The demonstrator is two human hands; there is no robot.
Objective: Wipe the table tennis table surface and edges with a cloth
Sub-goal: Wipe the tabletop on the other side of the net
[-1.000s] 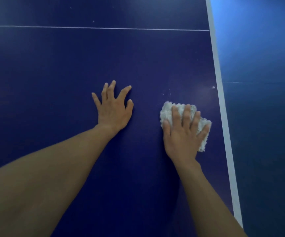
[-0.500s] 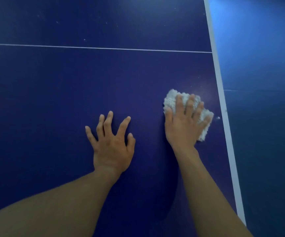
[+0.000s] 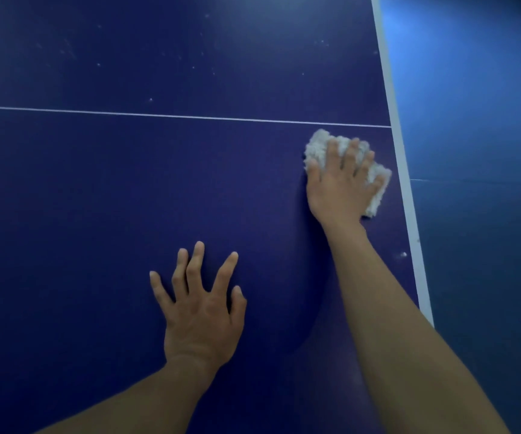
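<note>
While the left grip (image 3: 201, 321) lies spread flat on the bench (image 3: 96, 198), the right grip (image 3: 339, 186), fingers straight, presses the cloth (image 3: 318, 147) near the right edge.

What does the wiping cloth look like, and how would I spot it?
Find the dark blue table tennis table and follow its white edge stripe on the right to where the thin white line meets it. Just below that corner, the right hand presses on the cloth. It is the only white, fluffy thing there; the left hand rests on bare table.
</note>
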